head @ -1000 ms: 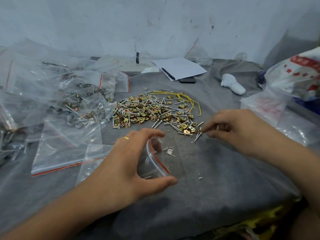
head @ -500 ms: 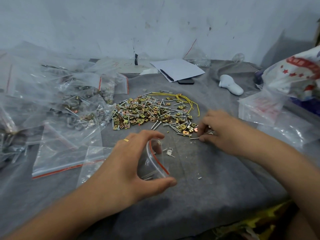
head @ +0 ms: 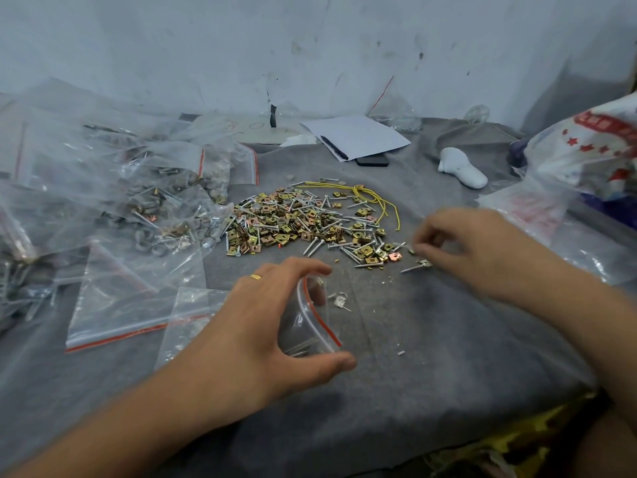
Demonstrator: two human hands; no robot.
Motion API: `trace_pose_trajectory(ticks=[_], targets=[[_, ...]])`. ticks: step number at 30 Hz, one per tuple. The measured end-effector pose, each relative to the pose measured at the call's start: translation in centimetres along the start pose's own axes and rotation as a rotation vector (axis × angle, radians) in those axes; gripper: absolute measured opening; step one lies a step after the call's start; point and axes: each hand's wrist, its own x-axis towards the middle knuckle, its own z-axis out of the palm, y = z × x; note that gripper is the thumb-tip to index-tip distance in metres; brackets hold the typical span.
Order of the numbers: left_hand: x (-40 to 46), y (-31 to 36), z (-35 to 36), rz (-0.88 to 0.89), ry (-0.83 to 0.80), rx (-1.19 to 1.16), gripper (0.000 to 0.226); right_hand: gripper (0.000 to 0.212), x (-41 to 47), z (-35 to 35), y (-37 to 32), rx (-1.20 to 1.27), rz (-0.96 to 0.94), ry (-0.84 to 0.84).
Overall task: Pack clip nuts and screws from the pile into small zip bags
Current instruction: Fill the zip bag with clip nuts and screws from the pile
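Note:
A pile of brass clip nuts and silver screws lies on the grey cloth in the middle. My left hand grips a small clear zip bag with a red strip, holding its mouth spread between thumb and fingers; a few screws lie inside. My right hand sits at the pile's right edge with curled fingers, pinching small pieces at its fingertips. One screw lies just under those fingers.
Filled zip bags are heaped at the left, with empty ones in front. A yellow wire, paper with a pen, a phone, a white object and a printed plastic bag lie behind and right.
My right hand has shifted slightly along the pile's right edge, working pieces with its fingertips. The left hand has kept the bag open in the same place.

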Motion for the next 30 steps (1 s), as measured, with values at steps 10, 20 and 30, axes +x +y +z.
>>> trace_pose_trajectory(ticks=[10, 20, 30], targets=[[0.1, 0.1, 0.0, -0.001, -0.009, 0.009, 0.083, 0.002, -0.1, -0.5, 1.0, -0.168, 0.000, -0.183], [-0.1, 0.1, -0.1, -0.015, -0.037, 0.012, 0.087, 0.014, 0.3, 0.4, 1.5, -0.184, 0.012, -0.126], [-0.1, 0.1, -0.1, -0.033, -0.046, 0.031, 0.089, 0.010, 0.4, 0.8, 0.0, -0.379, 0.051, -0.140]])
